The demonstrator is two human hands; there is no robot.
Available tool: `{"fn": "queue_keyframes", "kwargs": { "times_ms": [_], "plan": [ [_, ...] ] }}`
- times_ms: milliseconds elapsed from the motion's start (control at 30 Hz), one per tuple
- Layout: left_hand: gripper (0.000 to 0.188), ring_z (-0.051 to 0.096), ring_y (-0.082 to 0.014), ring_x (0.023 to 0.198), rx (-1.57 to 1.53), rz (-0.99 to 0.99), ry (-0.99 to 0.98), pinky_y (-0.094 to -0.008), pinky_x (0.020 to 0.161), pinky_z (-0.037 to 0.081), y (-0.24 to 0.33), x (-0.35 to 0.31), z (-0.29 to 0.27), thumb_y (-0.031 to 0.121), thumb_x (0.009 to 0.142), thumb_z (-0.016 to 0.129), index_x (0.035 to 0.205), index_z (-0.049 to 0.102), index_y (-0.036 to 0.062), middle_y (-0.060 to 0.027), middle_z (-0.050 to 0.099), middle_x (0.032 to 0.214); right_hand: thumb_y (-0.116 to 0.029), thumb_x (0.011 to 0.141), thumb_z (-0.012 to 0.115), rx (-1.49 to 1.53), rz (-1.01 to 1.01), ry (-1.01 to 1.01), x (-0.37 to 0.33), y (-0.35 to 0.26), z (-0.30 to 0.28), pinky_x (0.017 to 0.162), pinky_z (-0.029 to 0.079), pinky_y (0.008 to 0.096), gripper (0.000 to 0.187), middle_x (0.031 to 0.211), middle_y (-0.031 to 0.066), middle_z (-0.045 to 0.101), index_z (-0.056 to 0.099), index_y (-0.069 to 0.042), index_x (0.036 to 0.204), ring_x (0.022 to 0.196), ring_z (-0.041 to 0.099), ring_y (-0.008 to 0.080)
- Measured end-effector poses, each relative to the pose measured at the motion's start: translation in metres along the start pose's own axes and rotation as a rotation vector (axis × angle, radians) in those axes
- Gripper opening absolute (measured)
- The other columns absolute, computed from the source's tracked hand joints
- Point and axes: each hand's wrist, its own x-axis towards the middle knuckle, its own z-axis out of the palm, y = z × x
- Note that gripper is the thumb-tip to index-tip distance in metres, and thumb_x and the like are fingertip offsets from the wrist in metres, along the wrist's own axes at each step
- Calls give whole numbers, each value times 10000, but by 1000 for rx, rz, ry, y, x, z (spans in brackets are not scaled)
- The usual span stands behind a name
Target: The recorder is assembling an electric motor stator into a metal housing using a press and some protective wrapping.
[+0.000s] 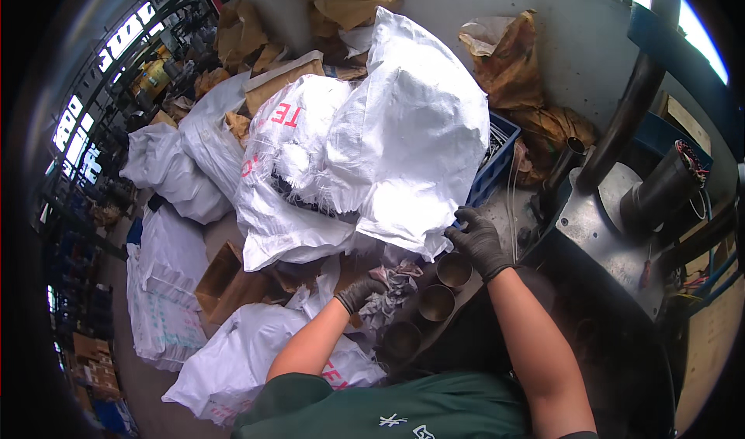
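A large white woven sack (403,128) stands bulging in front of me, its lower edge frayed and loose. My right hand (479,242), in a dark glove, has its fingers closed at the sack's lower right corner. Lower and to the left, my left hand (362,293), also gloved, is closed beside a crumpled greyish rag or paper (392,293). Its fingertips meet that bundle, and whatever lies inside the fingers is hidden. Just right of the bundle sit three round metal cups or tube ends (436,303) in a slanting row.
Behind the sack is another torn white sack with red print (299,105). More sacks (272,353) and an open cardboard box (233,280) lie left. A blue crate (497,156) stands right, before a metal machine plate (605,218) with upright tubes. Brown paper (508,62) leans on the wall.
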Motion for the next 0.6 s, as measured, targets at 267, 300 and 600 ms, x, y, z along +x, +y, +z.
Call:
{"fn": "queue_keyframes", "kwargs": {
  "times_ms": [267, 300, 600],
  "plan": [
    [357, 684, -363, 1061, 1210, 297, 138, -438, 935, 541, 144, 63, 27, 231, 781, 775, 1078, 698, 49, -189, 725, 1138, -193, 795, 849, -50, -299, 68, 16, -9, 37, 963, 581, 386, 541, 1465, 167, 590, 679, -32, 1283, 1337, 580, 329],
    [404, 687, -354, 1084, 1278, 399, 220, -439, 944, 542, 156, 58, 33, 270, 803, 768, 1144, 685, 69, -185, 722, 1154, -193, 795, 849, -44, -308, 65, 17, -17, 41, 963, 581, 386, 541, 1465, 167, 590, 679, -32, 1283, 1337, 580, 329],
    [594, 652, -313, 1201, 1464, 1065, -189, -443, 1034, 523, 201, 78, 81, 268, 837, 729, 1406, 594, 160, -126, 628, 1372, -286, 897, 801, 29, -223, 19, 39, 15, 29, 939, 554, 377, 739, 1186, 240, 714, 486, -41, 1518, 1024, 715, 295]
  ]
}}
